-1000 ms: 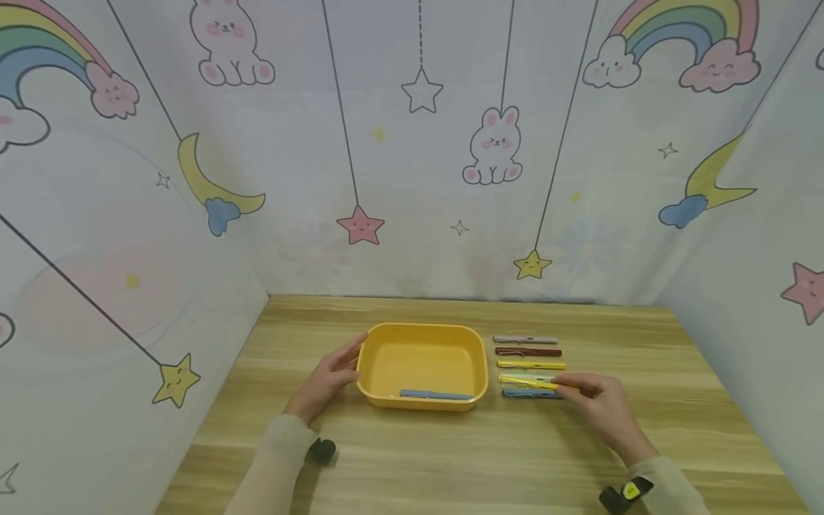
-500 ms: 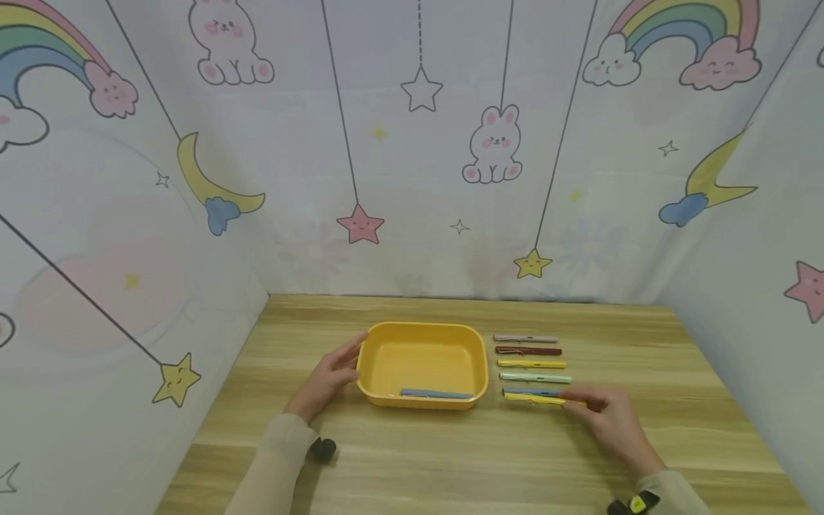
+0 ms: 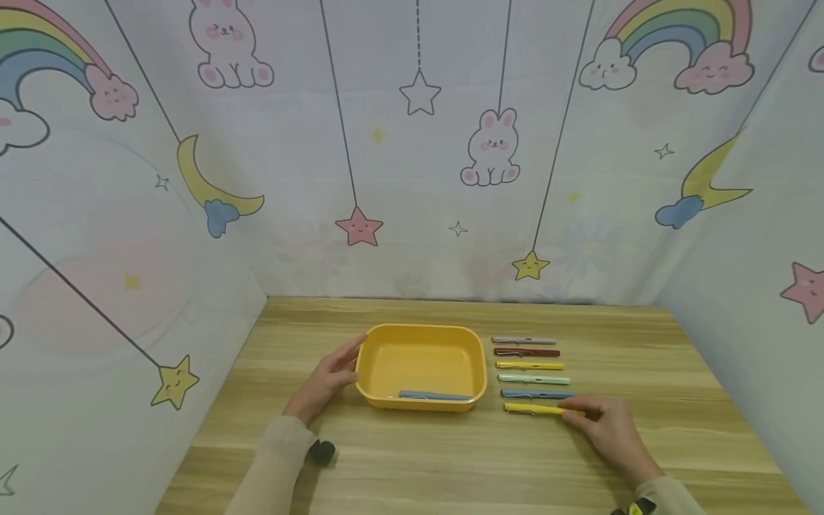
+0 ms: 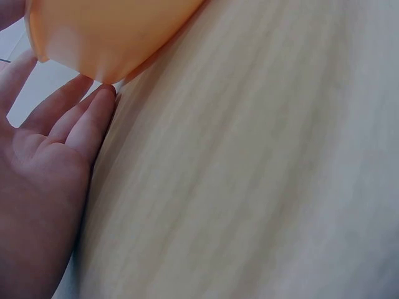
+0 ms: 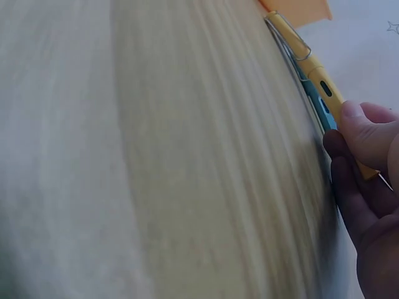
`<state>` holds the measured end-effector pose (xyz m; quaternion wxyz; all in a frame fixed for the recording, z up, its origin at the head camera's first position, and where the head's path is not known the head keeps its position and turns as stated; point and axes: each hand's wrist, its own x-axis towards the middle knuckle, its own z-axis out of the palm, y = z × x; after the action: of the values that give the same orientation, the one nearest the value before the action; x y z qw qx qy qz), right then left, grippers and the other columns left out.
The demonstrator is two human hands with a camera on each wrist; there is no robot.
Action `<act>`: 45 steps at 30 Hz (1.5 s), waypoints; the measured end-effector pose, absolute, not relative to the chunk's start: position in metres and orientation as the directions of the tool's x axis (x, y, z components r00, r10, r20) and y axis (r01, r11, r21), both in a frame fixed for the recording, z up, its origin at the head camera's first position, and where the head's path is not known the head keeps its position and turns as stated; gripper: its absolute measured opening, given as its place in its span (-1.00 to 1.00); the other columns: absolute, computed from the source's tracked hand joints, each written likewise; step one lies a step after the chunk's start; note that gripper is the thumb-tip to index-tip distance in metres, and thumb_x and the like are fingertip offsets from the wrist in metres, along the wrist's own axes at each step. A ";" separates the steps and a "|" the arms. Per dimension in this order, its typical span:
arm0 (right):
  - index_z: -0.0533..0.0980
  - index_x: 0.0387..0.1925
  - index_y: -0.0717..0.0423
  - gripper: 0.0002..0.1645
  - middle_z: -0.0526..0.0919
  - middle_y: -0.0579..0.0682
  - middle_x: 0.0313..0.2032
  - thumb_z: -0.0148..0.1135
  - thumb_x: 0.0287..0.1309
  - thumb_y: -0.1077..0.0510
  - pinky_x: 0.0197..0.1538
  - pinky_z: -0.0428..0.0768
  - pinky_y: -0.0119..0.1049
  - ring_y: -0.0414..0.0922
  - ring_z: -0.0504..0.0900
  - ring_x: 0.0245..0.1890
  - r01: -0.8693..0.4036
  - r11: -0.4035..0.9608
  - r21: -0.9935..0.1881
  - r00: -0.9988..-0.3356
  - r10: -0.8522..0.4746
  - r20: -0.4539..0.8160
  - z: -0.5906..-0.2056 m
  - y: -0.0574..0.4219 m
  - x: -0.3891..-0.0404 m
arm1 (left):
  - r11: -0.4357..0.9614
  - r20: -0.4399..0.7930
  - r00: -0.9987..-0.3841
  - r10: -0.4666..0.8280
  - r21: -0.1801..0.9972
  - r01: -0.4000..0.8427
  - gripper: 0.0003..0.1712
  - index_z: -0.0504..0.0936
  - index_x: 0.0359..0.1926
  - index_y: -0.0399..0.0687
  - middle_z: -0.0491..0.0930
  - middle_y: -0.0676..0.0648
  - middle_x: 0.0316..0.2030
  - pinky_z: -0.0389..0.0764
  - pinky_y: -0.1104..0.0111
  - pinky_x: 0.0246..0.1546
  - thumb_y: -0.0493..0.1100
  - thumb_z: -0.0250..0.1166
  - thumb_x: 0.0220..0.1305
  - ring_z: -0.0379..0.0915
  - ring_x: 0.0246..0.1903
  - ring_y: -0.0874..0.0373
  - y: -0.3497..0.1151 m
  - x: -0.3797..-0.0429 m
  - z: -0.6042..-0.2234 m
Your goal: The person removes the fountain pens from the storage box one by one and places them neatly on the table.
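My right hand (image 3: pixel 608 429) pinches the rear end of a yellow pen (image 3: pixel 531 408) between thumb and fingertips. That pen lies at or just above the table, at the near end of a row. Beside it is a blue pen (image 3: pixel 537 393), also partly visible behind it in the right wrist view. Farther back lie a pale green pen (image 3: pixel 533 379), another yellow pen (image 3: pixel 529 365), a dark red pen (image 3: pixel 526 352) and a greyish pink pen (image 3: pixel 523 340). My left hand (image 3: pixel 327 383) touches the left side of a yellow tray (image 3: pixel 421 405) with extended fingers. Inside it rests a blue pen (image 3: pixel 435 395).
The wood-grain table (image 3: pixel 450 458) carries the tray and the row of pens. Printed white cloth walls (image 3: pixel 412 265) stand at its back and both sides.
My right hand has brought the yellow pen toward me, from over the pale green pen, past the blue pen, to the near end of the row. My left hand has stayed at the tray.
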<state>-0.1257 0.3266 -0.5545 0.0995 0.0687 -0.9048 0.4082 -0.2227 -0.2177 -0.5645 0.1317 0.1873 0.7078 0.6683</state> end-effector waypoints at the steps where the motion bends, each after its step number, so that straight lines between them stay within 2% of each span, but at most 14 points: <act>1: 0.82 -0.20 -0.04 -0.76 0.85 -0.05 -0.19 0.58 0.07 0.27 -0.16 0.70 -0.43 -0.35 0.73 -0.17 -0.217 0.663 -0.717 -0.968 -0.049 0.247 -0.556 0.327 -0.126 | 0.034 0.063 -0.895 0.442 0.996 0.087 -0.12 0.19 0.65 0.08 0.16 -0.21 0.61 0.43 0.41 0.34 -0.31 0.28 0.39 0.11 0.54 -0.33 -0.218 -0.223 -0.565; 9: 0.83 -0.25 -0.06 -0.69 0.85 -0.13 -0.24 0.63 -0.05 0.33 -0.16 0.72 -0.42 -0.34 0.75 -0.20 -0.304 0.711 -0.634 -0.936 -0.101 0.336 -0.561 0.325 -0.129 | 0.050 0.060 -0.903 0.425 0.995 0.090 -0.12 0.20 0.65 0.08 0.17 -0.20 0.61 0.43 0.39 0.34 -0.29 0.30 0.39 0.12 0.54 -0.31 -0.218 -0.223 -0.564; 17: 0.82 -0.28 -0.06 -0.64 0.86 -0.10 -0.25 0.66 -0.15 0.37 -0.11 0.76 -0.33 -0.22 0.80 -0.18 -0.345 0.757 -0.555 -0.916 -0.143 0.374 -0.565 0.322 -0.129 | 0.038 0.069 -0.900 0.431 0.995 0.094 -0.13 0.20 0.65 0.07 0.17 -0.20 0.61 0.43 0.42 0.33 -0.31 0.29 0.39 0.10 0.55 -0.32 -0.218 -0.223 -0.565; 24: 0.82 -0.26 -0.04 -0.65 0.86 -0.07 -0.23 0.64 -0.12 0.37 -0.12 0.78 -0.19 -0.16 0.80 -0.18 -0.342 0.781 -0.523 -0.916 -0.154 0.370 -0.563 0.321 -0.130 | 0.026 0.073 -0.897 0.437 0.995 0.094 -0.13 0.20 0.65 0.06 0.16 -0.20 0.61 0.43 0.42 0.33 -0.32 0.28 0.40 0.09 0.55 -0.33 -0.219 -0.223 -0.566; 45: 0.82 -0.22 -0.01 -0.65 0.85 -0.08 -0.21 0.62 -0.09 0.38 -0.13 0.77 -0.17 -0.09 0.80 -0.16 -0.344 0.800 -0.492 -0.912 -0.158 0.379 -0.560 0.321 -0.130 | 0.034 0.064 -0.897 0.438 0.996 0.088 -0.14 0.21 0.65 0.10 0.16 -0.18 0.61 0.43 0.35 0.37 -0.31 0.28 0.41 0.11 0.54 -0.33 -0.218 -0.223 -0.566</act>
<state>-0.1299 0.3206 -0.5599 0.1618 0.1342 -0.9348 0.2862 -0.2234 -0.2183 -0.5663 0.1306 0.1859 0.7071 0.6697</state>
